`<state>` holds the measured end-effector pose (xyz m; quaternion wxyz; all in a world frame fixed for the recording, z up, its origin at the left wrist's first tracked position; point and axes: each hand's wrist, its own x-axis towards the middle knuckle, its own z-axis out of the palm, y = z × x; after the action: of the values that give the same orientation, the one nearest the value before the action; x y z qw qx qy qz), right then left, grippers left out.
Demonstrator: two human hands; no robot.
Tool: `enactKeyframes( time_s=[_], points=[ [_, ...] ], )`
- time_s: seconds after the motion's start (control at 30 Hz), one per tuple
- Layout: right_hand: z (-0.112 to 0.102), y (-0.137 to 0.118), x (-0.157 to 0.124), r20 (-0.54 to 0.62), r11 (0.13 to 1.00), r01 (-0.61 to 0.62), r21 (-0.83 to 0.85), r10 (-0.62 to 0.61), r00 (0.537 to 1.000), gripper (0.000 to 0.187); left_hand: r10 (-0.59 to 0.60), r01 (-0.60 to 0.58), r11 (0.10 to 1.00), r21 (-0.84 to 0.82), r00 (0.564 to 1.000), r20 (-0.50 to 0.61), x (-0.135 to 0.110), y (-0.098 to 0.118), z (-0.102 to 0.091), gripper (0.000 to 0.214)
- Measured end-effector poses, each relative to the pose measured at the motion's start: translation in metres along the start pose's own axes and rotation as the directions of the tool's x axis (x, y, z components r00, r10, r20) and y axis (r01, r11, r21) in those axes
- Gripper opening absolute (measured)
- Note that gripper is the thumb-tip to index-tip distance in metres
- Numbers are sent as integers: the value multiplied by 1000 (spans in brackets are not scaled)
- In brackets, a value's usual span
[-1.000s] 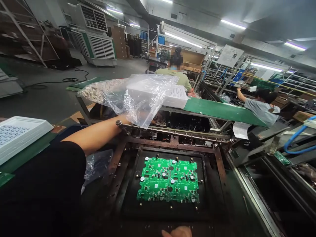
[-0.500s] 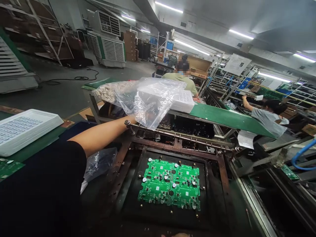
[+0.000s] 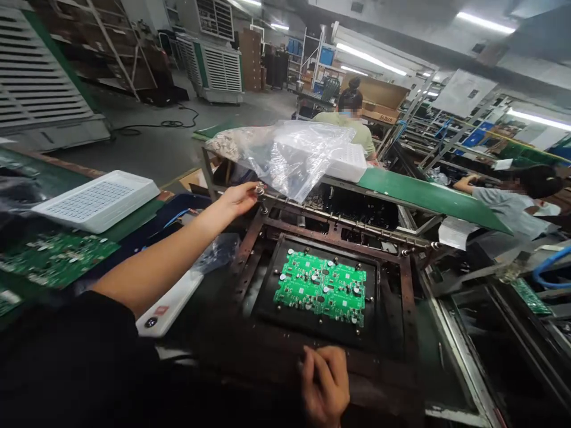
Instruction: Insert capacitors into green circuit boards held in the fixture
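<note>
My left hand (image 3: 241, 200) is stretched forward with its fingers drawn together beside a metal knob (image 3: 263, 205) at the frame's far left corner. Whatever it may hold is too small to make out. Just beyond it lies a clear plastic bag (image 3: 289, 172), draped over a white tray (image 3: 348, 160). My right hand (image 3: 328, 383) is closed, fingers curled, at the near edge of the dark fixture frame (image 3: 404, 291); its grip is hidden. Between the hands, a green circuit board panel (image 3: 307, 279) with white round parts sits in the black carrier (image 3: 263, 315), ringed by small pins.
On the left are another white tray (image 3: 96, 208), green circuit boards (image 3: 62, 255) and a white box-like object (image 3: 172, 303) beside a clear bag (image 3: 218, 252). A green bench top (image 3: 414, 199) crosses behind the frame. Two people (image 3: 363, 128) work farther back. Metal rails (image 3: 455, 345) run along the right.
My left hand has come back from under the plastic bag toward the knob. My right hand has risen into view at the bottom. The camera view has shifted left and down.
</note>
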<state>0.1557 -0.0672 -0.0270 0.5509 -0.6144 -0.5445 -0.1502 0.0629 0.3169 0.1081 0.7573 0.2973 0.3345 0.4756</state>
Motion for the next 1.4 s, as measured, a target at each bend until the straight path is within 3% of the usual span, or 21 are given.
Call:
enactKeyframes(
  time_s=[0.1, 0.23, 0.4, 0.57, 0.73, 0.83, 0.9, 1.0, 1.07, 1.17, 1.4],
  points=[
    [-15, -2, 3, 73, 1000, -4, 17, 2, 997, 16, -67, 60, 996, -65, 992, -105, -51, 0, -38, 23],
    [-31, -10, 17, 143, 999, 31, 28, -34, 989, 21, -193, 175, 972, -156, 975, -106, -129, -23, -66, 18],
    [-22, -30, 49, 243, 995, 48, 83, -67, 968, 24, -357, 355, 911, -209, 934, 26, -210, -74, -60, 14],
    [-1, -45, 67, 397, 990, -76, 122, 21, 918, 23, -391, 399, 916, -52, 913, 121, -260, -114, -43, 16],
    [0, -48, 65, 445, 971, -214, 109, 145, 884, 18, -364, 355, 931, 82, 920, 147, -273, -133, -38, 33],
    [-5, -45, 63, 459, 930, -328, 165, 222, 860, 13, -362, 355, 932, 75, 922, 136, -272, -137, -39, 34],
    [-7, -42, 62, 473, 875, -430, 224, 288, 833, 11, -402, 404, 915, 19, 905, 141, -272, -139, -38, 28],
    [-7, -39, 59, 450, 803, -533, 267, 385, 805, 11, -498, 521, 851, -62, 840, 214, -274, -139, -35, 23],
    [-5, -38, 56, 395, 803, -533, 267, 414, 820, 11, -525, 559, 826, -71, 809, 265, -276, -140, -32, 26],
    [-2, -38, 50, 330, 823, -496, 277, 403, 854, 13, -495, 521, 853, -34, 828, 264, -276, -143, -31, 31],
    [-10, -38, 53, 451, 840, -483, 247, 342, 825, 10, -424, 390, 905, 169, 864, 271, -270, -145, -37, 41]
  ],
)
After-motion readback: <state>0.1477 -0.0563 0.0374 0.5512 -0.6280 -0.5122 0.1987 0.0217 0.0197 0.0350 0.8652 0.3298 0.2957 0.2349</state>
